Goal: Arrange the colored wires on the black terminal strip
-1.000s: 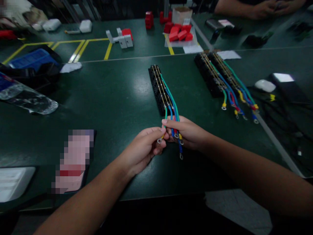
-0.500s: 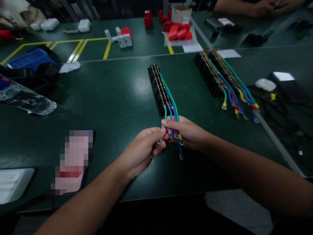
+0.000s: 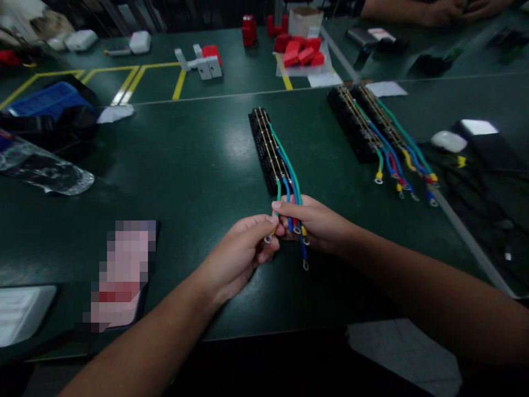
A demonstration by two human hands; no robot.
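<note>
A long black terminal strip [image 3: 264,149] lies on the dark green table [image 3: 190,165], with green, blue and red wires [image 3: 289,176] running from its near end toward me. My left hand [image 3: 242,251] pinches the ring lug of the leftmost green wire between thumb and forefinger. My right hand [image 3: 316,223] is curled around the other wire ends, whose ring lugs hang below its fingers. Both hands touch each other just in front of the strip.
Two more wired terminal strips [image 3: 367,124] lie at the right. Red blocks [image 3: 300,52] and grey brackets [image 3: 202,63] sit at the back. A clear plastic bag [image 3: 41,171] and blue tray [image 3: 45,99] are left. Another person's arms [image 3: 433,11] rest at the top right.
</note>
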